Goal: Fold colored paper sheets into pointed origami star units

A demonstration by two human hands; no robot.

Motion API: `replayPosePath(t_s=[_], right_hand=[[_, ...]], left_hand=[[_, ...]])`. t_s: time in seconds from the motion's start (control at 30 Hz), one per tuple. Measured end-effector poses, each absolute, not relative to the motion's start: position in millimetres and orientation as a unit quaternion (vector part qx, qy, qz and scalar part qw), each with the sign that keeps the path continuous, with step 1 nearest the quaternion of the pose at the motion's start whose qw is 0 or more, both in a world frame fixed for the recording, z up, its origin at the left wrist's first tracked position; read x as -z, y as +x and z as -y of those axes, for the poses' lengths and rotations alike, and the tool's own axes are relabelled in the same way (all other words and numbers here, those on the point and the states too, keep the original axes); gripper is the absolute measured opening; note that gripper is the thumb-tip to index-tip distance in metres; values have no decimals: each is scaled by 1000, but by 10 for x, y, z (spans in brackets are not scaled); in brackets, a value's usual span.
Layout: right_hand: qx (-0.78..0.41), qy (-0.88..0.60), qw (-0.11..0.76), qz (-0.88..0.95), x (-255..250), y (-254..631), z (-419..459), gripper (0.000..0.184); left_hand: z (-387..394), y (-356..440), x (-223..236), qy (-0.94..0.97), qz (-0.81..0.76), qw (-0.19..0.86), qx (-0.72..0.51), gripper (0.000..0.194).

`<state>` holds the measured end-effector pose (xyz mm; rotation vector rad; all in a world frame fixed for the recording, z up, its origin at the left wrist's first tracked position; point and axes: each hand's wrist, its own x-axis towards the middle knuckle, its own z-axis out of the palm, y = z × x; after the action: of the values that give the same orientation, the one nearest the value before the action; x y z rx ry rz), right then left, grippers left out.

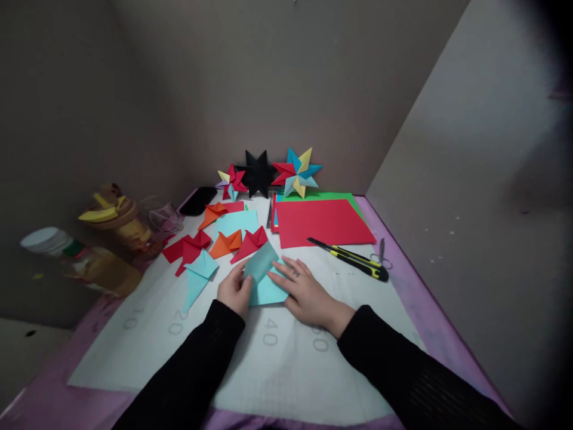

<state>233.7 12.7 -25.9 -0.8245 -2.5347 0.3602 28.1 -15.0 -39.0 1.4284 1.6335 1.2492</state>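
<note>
A light blue paper sheet [264,278] lies on the white cutting mat [268,358] in front of me, with one corner lifted and folded over. My left hand [235,292] pinches the sheet's left edge and raises the flap. My right hand [307,292] lies flat on the right part of the sheet, fingers spread and pressing it down. Folded paper units lie just behind: a light blue one [199,275], red ones [188,248] and an orange one [226,243].
A red paper stack [322,221] over green sheets lies at the back right. A yellow-black utility knife [353,258] and small scissors [381,254] lie right of my hands. Three finished paper stars [298,172] lean on the back wall. Jars and a bottle [98,263] stand left.
</note>
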Motion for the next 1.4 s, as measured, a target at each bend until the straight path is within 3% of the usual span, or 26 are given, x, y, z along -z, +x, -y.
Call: replayPosePath(t_s=[0.13,0.23,0.3,0.37,0.43,0.47,0.53,0.63,0.7,0.77,0.83,0.87,0.97,1.03,1.13,1.2,1.4], right_hand=[[-187,-400,385,811,325,2351,-186,79],[-278,-408,436,753,316,2383,-213,84],[-303,-363,431,769,277,2411,-204,76],[-297,-317,416,799,231,2436,-184,47],[-284,-290,404,820,200,2460,-174,14],[-277,-286,406,822,195,2473,-179,11],[-269,-289,430,812,203,2502,-207,19],[-283,-288,486,775,232,2541,-259,28],[-300,-285,502,760,240,2552,-267,28],[-312,-284,495,759,242,2544,-247,21],[-323,-293,497,750,249,2520,-220,12],[-331,-301,508,736,260,2504,-213,16],[-373,-336,552,665,314,2451,-231,59],[-448,-332,537,633,352,2416,-258,74],[-597,-290,452,595,362,2363,-256,61],[-633,-302,435,564,333,2332,-217,49],[-602,-401,494,482,276,2307,-162,36]], left_hand=[[138,297,271,394,-542,413,-617,57],[147,369,189,377,-505,507,-588,64],[156,416,170,410,-484,568,-525,71],[170,435,167,462,-479,586,-463,78],[190,411,159,514,-492,539,-451,79],[201,382,148,541,-497,494,-464,75],[218,303,115,611,-487,368,-504,64],[219,196,75,747,-428,147,-487,62],[204,166,77,799,-399,34,-448,42],[189,169,96,811,-392,-29,-434,23],[190,190,116,802,-395,-34,-447,25],[196,204,122,787,-409,-14,-461,23],[217,269,127,658,-528,133,-520,12],[220,338,136,527,-592,265,-549,20],[207,457,182,406,-577,435,-559,30],[202,518,229,387,-554,502,-539,36],[210,539,285,449,-544,543,-456,37]])
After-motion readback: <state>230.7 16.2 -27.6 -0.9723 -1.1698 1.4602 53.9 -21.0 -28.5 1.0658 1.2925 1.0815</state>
